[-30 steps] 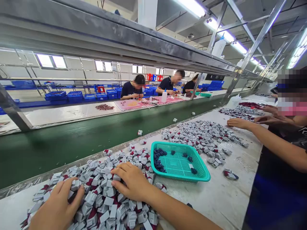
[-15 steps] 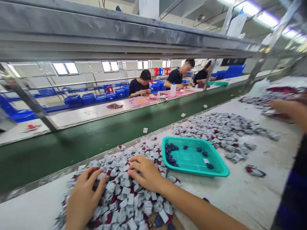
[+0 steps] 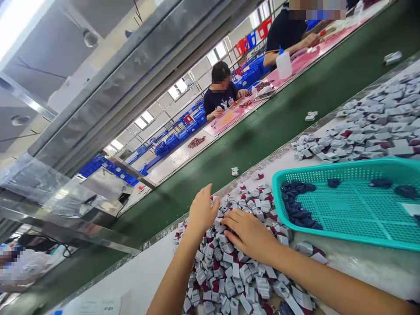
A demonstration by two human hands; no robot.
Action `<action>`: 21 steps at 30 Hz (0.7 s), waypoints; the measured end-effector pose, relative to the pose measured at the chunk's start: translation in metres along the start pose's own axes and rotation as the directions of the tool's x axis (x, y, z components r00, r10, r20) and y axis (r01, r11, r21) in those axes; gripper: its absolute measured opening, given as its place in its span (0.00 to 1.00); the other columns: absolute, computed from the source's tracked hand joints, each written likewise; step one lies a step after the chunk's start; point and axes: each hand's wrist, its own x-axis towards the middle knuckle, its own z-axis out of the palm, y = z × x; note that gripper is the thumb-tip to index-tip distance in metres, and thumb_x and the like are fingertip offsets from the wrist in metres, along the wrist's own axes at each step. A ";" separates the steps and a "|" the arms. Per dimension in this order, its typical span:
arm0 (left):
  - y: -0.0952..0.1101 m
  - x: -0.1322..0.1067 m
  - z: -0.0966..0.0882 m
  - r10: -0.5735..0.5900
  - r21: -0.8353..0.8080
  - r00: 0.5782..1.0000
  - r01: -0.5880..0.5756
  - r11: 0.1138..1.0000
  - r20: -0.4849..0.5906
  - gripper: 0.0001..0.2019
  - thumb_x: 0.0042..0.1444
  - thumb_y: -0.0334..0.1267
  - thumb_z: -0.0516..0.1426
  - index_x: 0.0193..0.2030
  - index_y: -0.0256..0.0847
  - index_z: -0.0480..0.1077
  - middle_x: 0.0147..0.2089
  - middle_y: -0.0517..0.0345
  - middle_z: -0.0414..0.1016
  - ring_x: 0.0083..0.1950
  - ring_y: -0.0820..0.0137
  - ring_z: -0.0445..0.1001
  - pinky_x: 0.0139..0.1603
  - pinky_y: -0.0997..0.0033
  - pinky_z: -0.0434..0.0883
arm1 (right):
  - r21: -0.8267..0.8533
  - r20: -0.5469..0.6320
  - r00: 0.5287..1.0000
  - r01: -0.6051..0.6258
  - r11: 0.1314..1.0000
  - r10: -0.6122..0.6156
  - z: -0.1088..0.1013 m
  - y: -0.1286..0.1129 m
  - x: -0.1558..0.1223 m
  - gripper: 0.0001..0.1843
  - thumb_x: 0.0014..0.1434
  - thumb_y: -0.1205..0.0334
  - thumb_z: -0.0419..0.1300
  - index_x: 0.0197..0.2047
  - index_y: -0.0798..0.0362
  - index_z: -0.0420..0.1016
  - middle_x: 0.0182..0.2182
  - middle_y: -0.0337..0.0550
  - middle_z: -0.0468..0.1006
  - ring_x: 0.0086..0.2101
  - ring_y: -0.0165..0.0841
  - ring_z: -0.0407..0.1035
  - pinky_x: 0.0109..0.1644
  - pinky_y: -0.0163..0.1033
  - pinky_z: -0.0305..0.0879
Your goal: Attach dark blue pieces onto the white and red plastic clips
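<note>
A heap of small grey-white blocks [image 3: 226,271], many with dark red parts, lies on the white bench in front of me. My left hand [image 3: 204,211] is over the heap's far left edge, fingers stretched out and thumb apart, holding nothing that shows. Close beside it, my right hand [image 3: 247,232] rests palm down on the blocks with its fingers spread. Its fingertips touch the heap, and I see nothing gripped in it. To the right stands a turquoise plastic basket [image 3: 344,238] containing dark blue pieces [image 3: 297,203], mostly gathered at its left end.
Beyond the bench runs a green conveyor belt [image 3: 183,197] carrying a few white pieces. Another pile of grey blocks [image 3: 377,122] spreads behind the basket. A metal beam [image 3: 108,78] crosses overhead. Across the belt, co-workers [image 3: 223,94] sit at a bench with a white bottle [image 3: 284,64].
The view has tilted and turned left. My left hand has moved away from me to the heap's far edge, nearer my right hand. My right hand still rests on the blocks.
</note>
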 end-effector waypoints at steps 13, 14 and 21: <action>0.038 0.122 0.064 -0.095 0.068 0.967 0.081 0.994 0.235 0.14 0.64 0.41 0.52 0.49 0.32 0.67 0.49 0.51 0.69 0.48 0.68 0.70 0.51 0.60 0.70 | -0.173 0.024 0.996 -0.086 0.981 0.092 -0.138 0.041 0.017 0.12 0.61 0.53 0.54 0.32 0.50 0.73 0.21 0.38 0.72 0.18 0.26 0.61 0.24 0.33 0.52; 0.037 0.116 0.062 -0.097 0.040 0.974 0.090 0.995 0.207 0.14 0.64 0.41 0.52 0.50 0.33 0.67 0.49 0.51 0.68 0.48 0.68 0.70 0.50 0.60 0.70 | -0.191 -0.006 0.986 -0.167 0.967 0.169 -0.156 0.057 0.017 0.15 0.62 0.51 0.52 0.32 0.51 0.72 0.21 0.38 0.70 0.17 0.25 0.58 0.25 0.33 0.50; 0.024 0.041 0.027 -0.091 -0.338 0.996 0.090 0.937 0.013 0.20 0.52 0.32 0.60 0.52 0.37 0.65 0.41 0.56 0.67 0.42 0.71 0.66 0.48 0.70 0.65 | -0.240 0.274 0.853 -0.387 0.890 0.444 -0.145 0.133 0.009 0.19 0.60 0.50 0.57 0.29 0.58 0.71 0.20 0.35 0.67 0.18 0.19 0.55 0.24 0.28 0.54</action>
